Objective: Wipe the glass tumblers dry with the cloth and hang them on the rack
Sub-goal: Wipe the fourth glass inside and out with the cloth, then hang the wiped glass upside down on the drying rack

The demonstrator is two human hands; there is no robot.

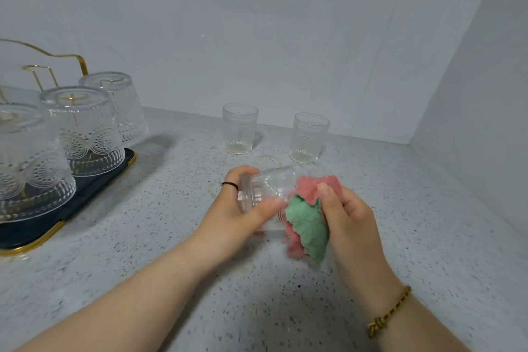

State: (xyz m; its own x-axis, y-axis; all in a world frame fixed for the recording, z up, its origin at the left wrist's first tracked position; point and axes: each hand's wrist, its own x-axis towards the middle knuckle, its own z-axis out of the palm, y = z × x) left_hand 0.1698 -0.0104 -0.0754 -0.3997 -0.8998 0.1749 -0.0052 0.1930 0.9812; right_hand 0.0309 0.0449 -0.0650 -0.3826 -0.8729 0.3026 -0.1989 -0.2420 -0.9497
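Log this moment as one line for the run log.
step: wiping | left hand: holds tumbler sideways | right hand: cloth at its mouth | counter: two upright | rack: three hung

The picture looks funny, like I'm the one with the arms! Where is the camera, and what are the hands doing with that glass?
The camera sits on a person's head, looking down, so the arms seem like yours. The left hand holds a small glass tumbler on its side. The right hand presses a pink and green cloth against it to dry it. Two more tumblers stand upright on the speckled counter, waiting. On the left, a gold rack on a dark tray has three patterned glasses hanging upside down.
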